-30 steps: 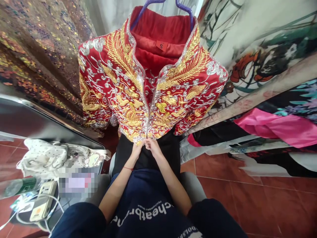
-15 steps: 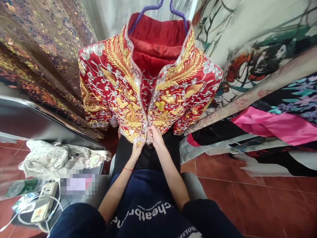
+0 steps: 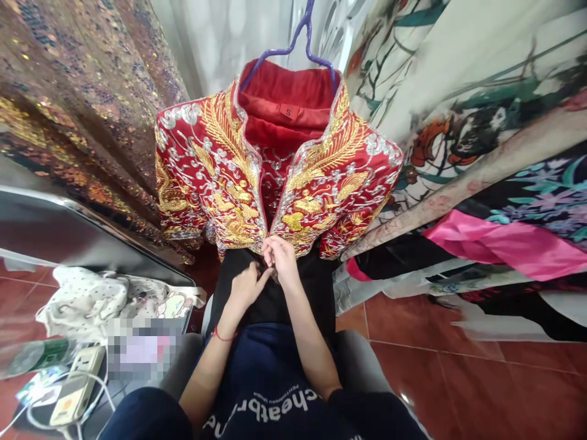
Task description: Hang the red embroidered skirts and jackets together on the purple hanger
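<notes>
A red jacket (image 3: 321, 183) with gold and silver embroidery hangs on a purple hanger (image 3: 302, 43) in front of me, over a black garment (image 3: 316, 281). My right hand (image 3: 280, 260) pinches the jacket's front opening at the bottom hem. My left hand (image 3: 245, 286) is just below and left of it, fingers loosely spread, thumb reaching toward the same spot at the hem. Whether it touches the jacket is unclear.
Sequined brown fabric (image 3: 82, 110) hangs at the left, printed floral cloth (image 3: 481, 122) and pink fabric (image 3: 513, 244) at the right. A glass-topped table (image 3: 68, 232) at the left carries a dotted white cloth (image 3: 92, 299), a power strip (image 3: 76, 385) and a bottle (image 3: 32, 354). Red tile floor (image 3: 481, 379) lies below.
My left hand has let go of the hem and dropped a little lower with its fingers apart. My right hand stays at the jacket's bottom front. The view has tilted so the jacket sits lower.
</notes>
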### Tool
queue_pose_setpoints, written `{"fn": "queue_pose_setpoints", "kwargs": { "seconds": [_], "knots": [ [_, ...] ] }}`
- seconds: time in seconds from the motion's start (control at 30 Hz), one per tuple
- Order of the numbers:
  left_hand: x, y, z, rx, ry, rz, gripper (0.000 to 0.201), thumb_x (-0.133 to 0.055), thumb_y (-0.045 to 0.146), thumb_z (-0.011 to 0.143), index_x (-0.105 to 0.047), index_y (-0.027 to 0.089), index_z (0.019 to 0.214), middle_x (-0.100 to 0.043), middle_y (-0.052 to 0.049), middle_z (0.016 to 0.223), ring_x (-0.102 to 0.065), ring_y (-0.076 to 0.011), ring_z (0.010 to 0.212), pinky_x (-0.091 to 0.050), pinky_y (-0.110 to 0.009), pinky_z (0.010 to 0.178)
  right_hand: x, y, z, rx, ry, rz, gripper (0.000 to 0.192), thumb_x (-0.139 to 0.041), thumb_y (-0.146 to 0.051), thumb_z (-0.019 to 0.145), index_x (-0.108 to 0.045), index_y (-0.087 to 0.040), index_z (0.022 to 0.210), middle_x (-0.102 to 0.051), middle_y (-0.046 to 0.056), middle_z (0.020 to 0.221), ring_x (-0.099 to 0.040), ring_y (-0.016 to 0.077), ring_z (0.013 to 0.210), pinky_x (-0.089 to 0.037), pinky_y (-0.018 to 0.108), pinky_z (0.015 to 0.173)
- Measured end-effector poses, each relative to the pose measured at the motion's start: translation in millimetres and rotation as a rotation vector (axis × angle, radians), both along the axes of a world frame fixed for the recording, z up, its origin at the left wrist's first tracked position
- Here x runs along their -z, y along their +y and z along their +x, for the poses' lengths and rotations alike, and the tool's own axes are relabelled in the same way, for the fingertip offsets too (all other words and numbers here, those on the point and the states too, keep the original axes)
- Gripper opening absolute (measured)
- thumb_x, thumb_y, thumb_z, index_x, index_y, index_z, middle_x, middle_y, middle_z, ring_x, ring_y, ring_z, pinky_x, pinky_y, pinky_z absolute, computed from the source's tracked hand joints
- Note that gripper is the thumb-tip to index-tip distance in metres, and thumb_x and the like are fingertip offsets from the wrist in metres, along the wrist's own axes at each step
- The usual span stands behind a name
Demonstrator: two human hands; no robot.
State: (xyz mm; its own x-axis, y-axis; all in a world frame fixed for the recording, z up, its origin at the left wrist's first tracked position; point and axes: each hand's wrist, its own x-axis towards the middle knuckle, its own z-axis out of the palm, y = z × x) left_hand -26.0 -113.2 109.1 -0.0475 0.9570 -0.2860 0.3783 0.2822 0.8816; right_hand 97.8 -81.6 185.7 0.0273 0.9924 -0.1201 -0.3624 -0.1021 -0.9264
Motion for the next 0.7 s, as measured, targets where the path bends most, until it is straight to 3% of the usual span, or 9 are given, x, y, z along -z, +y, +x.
{"fn": "queue_pose_setpoints", "kwargs": {
  "seconds": [0.1, 0.2, 0.37, 0.57, 0.7],
  "knots": [
    [-41.8, 22, 4, 0.108, 0.391, 0.294, 0.022, -0.066, 0.031, 0.084, -0.058, 0.019, 0.100, -0.070, -0.013, 0.097, -0.069, -0.0325, 0.096, -0.047, -0.035, 0.080, 1.5, -6, -11, 0.010, -0.010, -0.001, 0.032, -0.059, -0.050, 0.077, -0.055, -0.021, 0.063, -0.043, -0.007, 0.041, -0.034, 0.0058, 0.037, -0.025, 0.021, 0.041],
    [-63.2, 41, 8, 0.176, 0.532, 0.438, 0.011, -0.053, 0.022, 0.088, -0.057, 0.018, 0.098, -0.068, -0.012, 0.092, -0.068, -0.0289, 0.088, -0.047, -0.033, 0.076, 0.1, -7, -18, 0.023, -0.024, -0.008, 0.035, -0.059, -0.053, 0.076, -0.052, -0.022, 0.061, -0.041, -0.008, 0.039, -0.031, 0.0058, 0.035, -0.022, 0.021, 0.039],
    [-56.7, 52, 13, 0.203, 0.447, 0.449, 0.019, -0.051, 0.022, 0.089, -0.064, 0.020, 0.103, -0.071, -0.011, 0.093, -0.069, -0.0261, 0.083, -0.047, -0.030, 0.070, -14.3, 1, -26, 0.091, -0.008, 0.023, 0.032, -0.058, -0.048, 0.077, -0.050, -0.022, 0.061, -0.043, -0.007, 0.039, -0.032, 0.0062, 0.036, -0.023, 0.022, 0.039],
    [-48.6, 53, 18, 0.126, 0.408, 0.465, 0.034, -0.054, 0.026, 0.091, -0.065, 0.018, 0.122, -0.073, -0.014, 0.100, -0.071, -0.0277, 0.083, -0.047, -0.030, 0.071, -58.8, 14, -31, 0.147, 0.006, 0.157, 0.026, -0.056, -0.043, 0.085, -0.061, -0.020, 0.074, -0.055, -0.004, 0.053, -0.042, 0.0066, 0.043, -0.032, 0.021, 0.044],
    [-53.6, 50, 18, 0.050, 0.205, 0.427, 0.032, -0.059, 0.032, 0.091, -0.066, 0.020, 0.119, -0.073, -0.012, 0.099, -0.070, -0.0269, 0.085, -0.046, -0.028, 0.075, -89.0, 21, -29, 0.165, -0.041, 0.246, 0.030, -0.054, -0.046, 0.090, -0.065, -0.019, 0.083, -0.058, -0.004, 0.055, -0.044, 0.0066, 0.043, -0.034, 0.021, 0.044]
  ]
}}
